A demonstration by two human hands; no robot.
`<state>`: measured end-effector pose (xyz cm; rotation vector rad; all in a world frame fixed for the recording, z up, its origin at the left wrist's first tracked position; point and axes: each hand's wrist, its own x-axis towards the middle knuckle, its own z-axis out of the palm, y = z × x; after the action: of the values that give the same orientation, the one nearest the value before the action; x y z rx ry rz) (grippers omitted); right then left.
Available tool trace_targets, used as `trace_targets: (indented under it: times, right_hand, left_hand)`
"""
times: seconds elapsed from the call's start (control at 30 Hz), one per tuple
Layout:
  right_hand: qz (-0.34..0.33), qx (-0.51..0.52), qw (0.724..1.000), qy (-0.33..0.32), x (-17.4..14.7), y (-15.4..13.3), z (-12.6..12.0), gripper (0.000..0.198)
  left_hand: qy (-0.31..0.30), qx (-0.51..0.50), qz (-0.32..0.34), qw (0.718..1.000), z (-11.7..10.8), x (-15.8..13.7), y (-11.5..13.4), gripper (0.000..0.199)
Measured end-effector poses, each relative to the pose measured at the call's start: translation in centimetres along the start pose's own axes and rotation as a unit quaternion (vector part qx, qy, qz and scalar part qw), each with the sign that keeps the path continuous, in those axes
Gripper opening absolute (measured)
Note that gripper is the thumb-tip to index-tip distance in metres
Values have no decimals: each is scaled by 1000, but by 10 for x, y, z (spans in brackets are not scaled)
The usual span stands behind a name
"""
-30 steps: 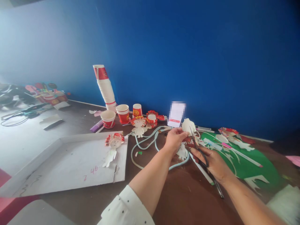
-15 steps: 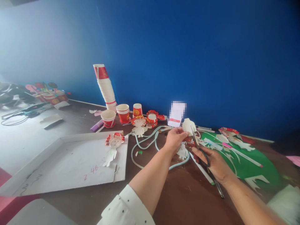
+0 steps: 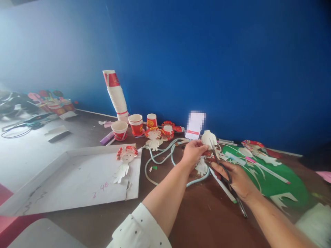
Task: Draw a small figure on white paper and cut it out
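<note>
A small rounded piece of white paper (image 3: 209, 138) is pinched by its lower left edge in my left hand (image 3: 194, 152). My right hand (image 3: 232, 177) has its fingers through the black handles of a pair of scissors (image 3: 215, 150), whose blades lie at the right edge of that paper. Beneath my hands is a white paper cut-out (image 3: 201, 167), partly covered by them. A white marker (image 3: 222, 185) with a green end lies under my right hand, beside a dark pen (image 3: 242, 208).
A white box lid (image 3: 85, 175) at left bears a paper figure (image 3: 126, 158) with a red fringe. Red paper cups (image 3: 136, 124) and a tall leaning cup stack (image 3: 117, 98) stand by the blue wall. A pale blue cable (image 3: 148, 172) loops mid-table. Paper scraps lie on a green sheet (image 3: 287, 175).
Hardly anything differs. The scissor blades and the white paper have shifted very slightly between my hands, which stay in the same place.
</note>
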<state>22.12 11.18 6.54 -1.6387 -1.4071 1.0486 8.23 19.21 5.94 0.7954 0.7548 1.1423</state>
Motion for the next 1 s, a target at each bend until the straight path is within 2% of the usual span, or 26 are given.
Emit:
trace_targets:
  times: [0.33, 0.87, 1.0]
  right_hand:
    - [-29, -20, 999, 9, 2, 5, 1, 40]
    - [-37, -8, 999, 5, 2, 8, 2, 55]
    - [-34, 9, 999, 3, 2, 7, 2, 50]
  left_hand:
    - [-5, -4, 6, 1000, -1, 2, -2, 14]
    - [-2, -13, 2, 1000, -1, 3, -3, 18]
    - [0, -16, -6, 1000, 0, 1, -1, 17]
